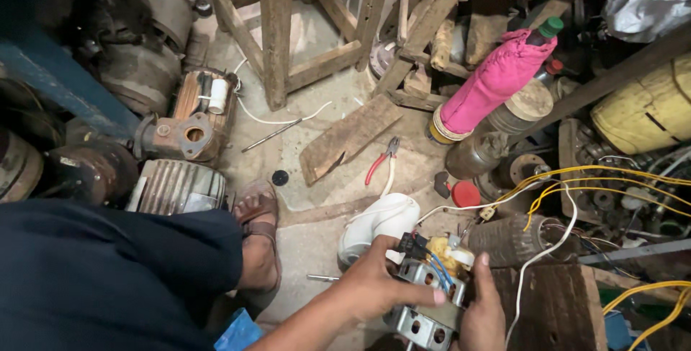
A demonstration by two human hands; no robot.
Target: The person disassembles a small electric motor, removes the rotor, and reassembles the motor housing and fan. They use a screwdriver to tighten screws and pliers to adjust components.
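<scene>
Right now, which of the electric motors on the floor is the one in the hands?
The small silver metal-framed motor with yellowed windings, gripped by the left hand and right hand. The big rusty motors lie untouched at left.

A small electric motor [432,297] sits low in the view, a grey metal frame with round holes along its edge. Yellowish winding tape and blue and black wires show at its top. It is gripped from both sides, tilted slightly.

Pink cloth-wrapped bottle [497,77], red-handled pliers [381,162], yellow wires [612,171]
</scene>
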